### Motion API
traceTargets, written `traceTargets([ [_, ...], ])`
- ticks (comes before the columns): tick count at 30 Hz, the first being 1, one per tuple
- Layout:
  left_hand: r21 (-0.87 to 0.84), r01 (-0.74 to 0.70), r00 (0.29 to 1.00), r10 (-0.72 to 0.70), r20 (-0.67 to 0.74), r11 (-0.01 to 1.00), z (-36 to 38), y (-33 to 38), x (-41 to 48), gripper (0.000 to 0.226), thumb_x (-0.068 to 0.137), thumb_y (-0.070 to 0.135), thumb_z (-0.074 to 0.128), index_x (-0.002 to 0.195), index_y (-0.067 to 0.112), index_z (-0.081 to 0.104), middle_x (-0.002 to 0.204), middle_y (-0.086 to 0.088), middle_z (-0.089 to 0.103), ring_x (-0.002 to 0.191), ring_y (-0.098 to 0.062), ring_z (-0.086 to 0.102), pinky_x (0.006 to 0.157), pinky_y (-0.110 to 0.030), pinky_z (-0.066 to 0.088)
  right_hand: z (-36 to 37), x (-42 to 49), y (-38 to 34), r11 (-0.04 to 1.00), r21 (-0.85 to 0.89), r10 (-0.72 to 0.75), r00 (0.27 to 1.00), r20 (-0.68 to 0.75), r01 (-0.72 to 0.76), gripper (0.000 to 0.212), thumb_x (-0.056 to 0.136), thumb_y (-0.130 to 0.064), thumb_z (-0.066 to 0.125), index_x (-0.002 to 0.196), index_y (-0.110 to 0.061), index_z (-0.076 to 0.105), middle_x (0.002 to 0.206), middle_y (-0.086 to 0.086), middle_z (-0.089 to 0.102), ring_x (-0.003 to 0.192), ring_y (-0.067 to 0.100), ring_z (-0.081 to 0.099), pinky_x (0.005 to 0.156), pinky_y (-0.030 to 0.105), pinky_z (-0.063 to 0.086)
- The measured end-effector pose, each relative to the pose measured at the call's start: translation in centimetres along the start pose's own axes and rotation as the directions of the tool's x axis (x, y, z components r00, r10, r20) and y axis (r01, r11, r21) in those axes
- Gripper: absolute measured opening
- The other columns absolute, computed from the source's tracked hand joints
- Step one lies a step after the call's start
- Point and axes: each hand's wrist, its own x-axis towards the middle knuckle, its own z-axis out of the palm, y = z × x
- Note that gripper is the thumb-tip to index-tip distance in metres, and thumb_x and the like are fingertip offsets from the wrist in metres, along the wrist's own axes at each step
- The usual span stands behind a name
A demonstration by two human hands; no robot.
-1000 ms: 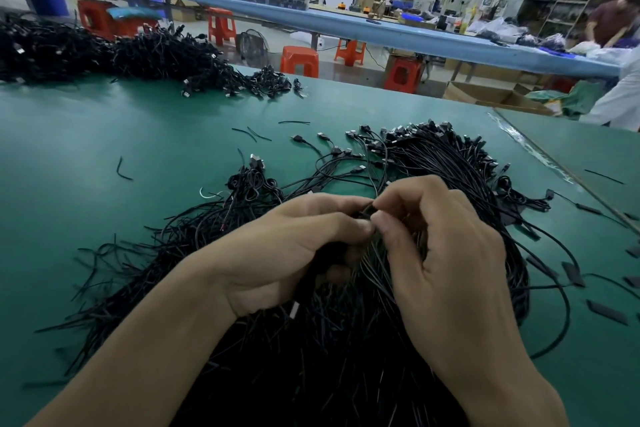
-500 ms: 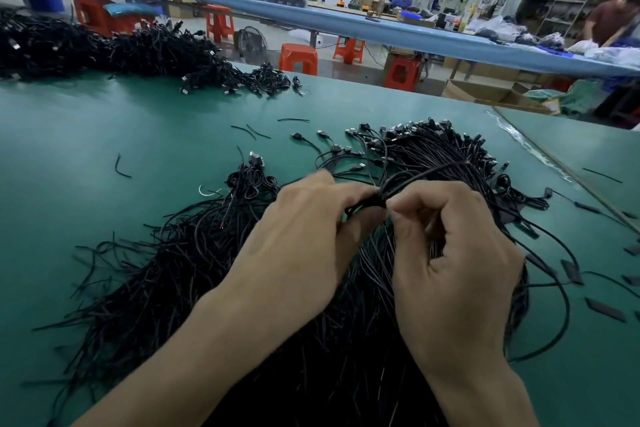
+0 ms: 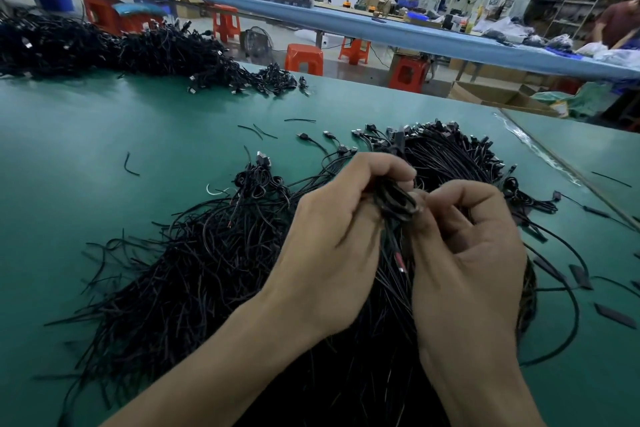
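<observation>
Black coiled cable gripped in the curled left hand, just above the cable pile. Right hand pinches the same coil, both hands touching.

Blur smears the looped cable (ends untraceable) between left hand and right hand, whose wrists hide the cable heap by the desk's near edge.

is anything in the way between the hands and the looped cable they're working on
Nothing visible is. The left hand already grips the looped cable and the right hand pinches it directly. The pile of cables lies underneath, not between them.
</observation>
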Motion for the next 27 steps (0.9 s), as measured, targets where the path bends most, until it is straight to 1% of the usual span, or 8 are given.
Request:
traceTargets([
  [5, -0.205, -0.019, 0.999, 0.012, -0.033, 0.979, -1.0, 0.1, 0.5, 0.033, 0.095, 0.007, 0.041, 0.105, 0.016, 0.071, 0.108, -0.003, 0.075, 0.111, -0.018, 0.067, 0.093, -0.027, 0.053, -0.5, 0.5, -0.6, 0.971, 0.083, 0.22, 0.973, 0.07, -0.226, 0.017, 0.075, -0.018, 0.07, 0.072, -0.025, 0.055, 0.063, -0.006, 0.058, 0.056, 0.005, 0.05, 0.051, 0.015, 0.044],
  [7, -0.173, -0.064, 0.998, 0.062, -0.019, 0.983, -0.8, 0.0, 0.4, 0.029, 0.098, 0.005, 0.051, 0.12, 0.022, 0.059, 0.11, -0.004, 0.074, 0.114, -0.015, 0.066, 0.092, -0.024, 0.052, -0.8, 0.7, -0.9, 0.961, 0.103, 0.248, 0.964, 0.095, -0.257, 0.015, 0.069, -0.023, 0.069, 0.071, -0.025, 0.054, 0.061, -0.008, 0.056, 0.053, 0.003, 0.048, 0.049, 0.015, 0.044],
  [10, -0.183, -0.066, 0.998, 0.068, 0.003, 0.981, -0.5, -0.1, 0.3, 0.058, 0.094, 0.0, 0.062, 0.134, 0.032, 0.035, 0.11, -0.003, 0.075, 0.106, -0.017, 0.07, 0.082, -0.019, 0.052, -1.5, 1.1, -1.0, 0.973, 0.082, 0.207, 0.972, 0.108, -0.216, 0.019, 0.072, -0.019, 0.069, 0.077, -0.019, 0.051, 0.064, -0.007, 0.062, 0.054, 0.003, 0.05, 0.052, 0.014, 0.046],
  [12, -0.12, -0.07, 0.997, 0.072, 0.013, 0.99, -0.5, -0.1, 0.2, 0.054, 0.091, 0.0, 0.065, 0.131, 0.027, 0.041, 0.109, 0.003, 0.075, 0.099, -0.012, 0.07, 0.079, -0.017, 0.05, -1.8, 1.4, -0.8, 0.987, 0.055, 0.145, 0.983, 0.11, -0.151, 0.023, 0.082, -0.005, 0.068, 0.078, -0.017, 0.049, 0.066, -0.007, 0.064, 0.057, 0.001, 0.053, 0.056, 0.014, 0.048],
  [14, 0.108, -0.146, 0.989, 0.144, 0.023, 0.983, -0.6, -0.2, 0.2, 0.04, 0.089, 0.003, 0.067, 0.119, 0.026, 0.057, 0.108, 0.01, 0.073, 0.099, -0.01, 0.067, 0.078, -0.019, 0.049, -2.0, 1.6, -0.5, 0.997, -0.016, 0.08, 0.993, 0.086, -0.078, 0.028, 0.088, 0.001, 0.065, 0.077, -0.019, 0.049, 0.069, -0.005, 0.066, 0.058, 0.001, 0.055, 0.059, 0.013, 0.047],
  [17, 0.441, -0.288, 0.953, 0.299, 0.046, 0.85, -0.8, -0.3, 0.1, 0.042, 0.083, -0.001, 0.07, 0.108, 0.033, 0.07, 0.111, 0.013, 0.065, 0.104, -0.011, 0.059, 0.083, -0.017, 0.042, -2.6, 1.9, 0.0, 0.988, -0.153, -0.022, 1.0, 0.023, 0.025, 0.037, 0.089, -0.003, 0.069, 0.074, -0.032, 0.052, 0.077, -0.005, 0.068, 0.066, 0.003, 0.06, 0.066, 0.017, 0.049],
  [22, 0.539, -0.342, 0.939, 0.306, 0.158, 0.769, -0.4, -0.7, -0.3, 0.035, 0.089, 0.005, 0.055, 0.114, 0.02, 0.074, 0.102, 0.006, 0.048, 0.092, -0.01, 0.047, 0.081, -0.013, 0.035, -3.0, 2.2, 0.2, 0.959, -0.248, -0.162, 0.983, -0.081, 0.138, 0.024, 0.086, -0.017, 0.067, 0.078, -0.033, 0.051, 0.081, -0.004, 0.067, 0.074, 0.007, 0.064, 0.072, 0.016, 0.05],
  [27, 0.451, -0.2, 0.967, 0.102, 0.232, 0.87, 0.1, -0.4, -0.5, 0.032, 0.098, 0.035, 0.041, 0.102, 0.023, 0.071, 0.082, 0.022, 0.049, 0.084, 0.001, 0.051, 0.075, -0.01, 0.034, -2.9, 2.1, -0.2, 0.978, -0.162, -0.151, 0.984, -0.097, 0.134, 0.033, 0.09, -0.004, 0.068, 0.079, -0.028, 0.048, 0.08, -0.007, 0.069, 0.072, 0.005, 0.062, 0.072, 0.014, 0.05],
])
